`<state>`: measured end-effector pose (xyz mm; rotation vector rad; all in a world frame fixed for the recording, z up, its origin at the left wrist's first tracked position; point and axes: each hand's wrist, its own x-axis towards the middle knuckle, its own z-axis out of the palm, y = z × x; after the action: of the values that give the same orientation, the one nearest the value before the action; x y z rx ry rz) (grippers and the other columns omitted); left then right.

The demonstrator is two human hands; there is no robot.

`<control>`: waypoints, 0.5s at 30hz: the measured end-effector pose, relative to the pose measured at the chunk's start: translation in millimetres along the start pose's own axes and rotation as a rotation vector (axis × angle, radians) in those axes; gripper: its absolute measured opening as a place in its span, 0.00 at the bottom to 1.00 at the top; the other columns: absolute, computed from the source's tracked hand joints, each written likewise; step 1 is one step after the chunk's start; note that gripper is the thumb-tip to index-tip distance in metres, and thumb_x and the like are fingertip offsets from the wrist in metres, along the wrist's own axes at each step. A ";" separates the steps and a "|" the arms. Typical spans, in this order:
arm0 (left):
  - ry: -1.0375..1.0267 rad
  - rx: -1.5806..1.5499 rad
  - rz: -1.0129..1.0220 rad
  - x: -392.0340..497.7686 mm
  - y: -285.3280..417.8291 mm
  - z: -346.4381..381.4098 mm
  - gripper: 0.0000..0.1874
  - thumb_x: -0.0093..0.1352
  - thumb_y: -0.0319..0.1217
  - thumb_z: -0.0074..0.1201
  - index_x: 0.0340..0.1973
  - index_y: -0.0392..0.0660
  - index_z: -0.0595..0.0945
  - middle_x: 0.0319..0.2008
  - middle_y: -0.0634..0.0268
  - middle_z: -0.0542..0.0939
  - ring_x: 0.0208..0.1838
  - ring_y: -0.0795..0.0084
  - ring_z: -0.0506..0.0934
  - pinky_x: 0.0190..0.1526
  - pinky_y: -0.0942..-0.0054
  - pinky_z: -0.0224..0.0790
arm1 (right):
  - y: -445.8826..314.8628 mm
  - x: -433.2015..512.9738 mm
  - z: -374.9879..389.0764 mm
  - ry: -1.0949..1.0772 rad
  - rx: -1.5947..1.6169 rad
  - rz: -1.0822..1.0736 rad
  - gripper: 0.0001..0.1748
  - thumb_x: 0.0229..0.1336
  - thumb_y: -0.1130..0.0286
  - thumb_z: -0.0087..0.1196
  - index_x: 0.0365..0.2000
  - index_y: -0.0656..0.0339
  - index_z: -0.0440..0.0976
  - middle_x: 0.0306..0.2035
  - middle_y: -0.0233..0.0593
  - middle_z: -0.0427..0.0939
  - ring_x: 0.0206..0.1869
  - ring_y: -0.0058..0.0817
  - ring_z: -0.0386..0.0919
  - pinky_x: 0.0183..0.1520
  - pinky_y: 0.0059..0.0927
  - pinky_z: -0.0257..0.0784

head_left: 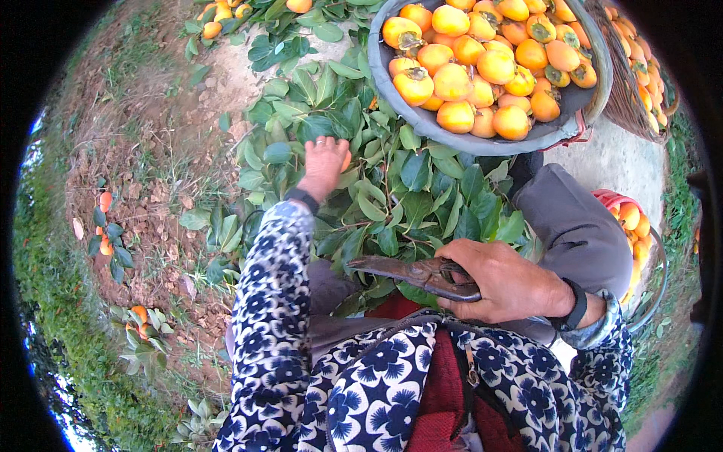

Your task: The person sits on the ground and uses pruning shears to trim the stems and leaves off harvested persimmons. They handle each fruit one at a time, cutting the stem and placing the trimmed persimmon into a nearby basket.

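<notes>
My left hand reaches out over a heap of leafy cut persimmon branches, its fingers curled over an orange persimmon. Most of that fruit is hidden behind the hand. Close to my lap, my right hand grips a pair of worn, rusty pruning shears, blades pointing left above the leaves. Beyond the heap stands a large round basket with a grey lining, heaped with persimmons, several with their green calyx showing.
A wicker basket of persimmons leans at the far right. Beside my grey-trousered leg is a red container of fruit with a hooped handle. Fruiting sprigs lie on bare soil at left; more persimmons rest at the top.
</notes>
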<state>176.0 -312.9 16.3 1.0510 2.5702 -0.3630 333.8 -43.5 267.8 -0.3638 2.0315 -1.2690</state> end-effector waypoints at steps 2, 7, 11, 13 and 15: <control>0.120 -0.182 -0.116 -22.3 -19.0 -19.8 0.28 0.52 0.35 0.63 0.47 0.47 0.71 0.40 0.55 0.75 0.47 0.53 0.71 0.48 0.55 0.63 | -0.9 -0.8 -0.3 0.007 0.022 0.003 0.24 0.48 0.62 0.60 0.40 0.68 0.68 0.33 0.54 0.75 0.37 0.52 0.77 0.39 0.44 0.72; 0.322 -0.769 -0.432 -71.8 -60.3 -54.3 0.39 0.48 0.35 0.71 0.53 0.42 0.68 0.44 0.57 0.76 0.46 0.61 0.76 0.50 0.64 0.70 | 0.3 0.3 5.0 0.025 0.011 -0.017 0.22 0.50 0.60 0.60 0.36 0.68 0.69 0.30 0.52 0.75 0.35 0.51 0.77 0.38 0.45 0.71; 0.322 -1.414 -0.518 -95.3 -64.9 -64.0 0.39 0.50 0.34 0.71 0.54 0.40 0.67 0.45 0.57 0.76 0.49 0.68 0.75 0.50 0.70 0.71 | 12.9 8.2 8.6 0.076 -0.038 0.046 0.22 0.52 0.57 0.57 0.35 0.68 0.69 0.29 0.55 0.76 0.34 0.53 0.76 0.37 0.46 0.70; 0.387 -1.490 -0.558 -105.0 -56.5 -62.8 0.39 0.51 0.33 0.70 0.55 0.39 0.66 0.45 0.59 0.75 0.48 0.71 0.75 0.49 0.74 0.71 | 23.9 24.1 17.1 0.084 0.017 0.144 0.25 0.53 0.53 0.53 0.33 0.70 0.69 0.26 0.55 0.75 0.31 0.51 0.77 0.35 0.45 0.70; 0.436 -1.623 -0.611 -111.5 -37.4 -55.2 0.39 0.52 0.31 0.70 0.55 0.38 0.64 0.46 0.57 0.74 0.48 0.68 0.75 0.50 0.71 0.72 | 37.2 45.3 33.2 0.106 0.053 0.259 0.26 0.53 0.50 0.52 0.31 0.70 0.70 0.23 0.52 0.75 0.27 0.46 0.77 0.32 0.44 0.70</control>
<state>212.2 -388.9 115.2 -0.2998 2.2478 1.6698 329.1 -73.5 207.7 -0.0073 2.0510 -1.1992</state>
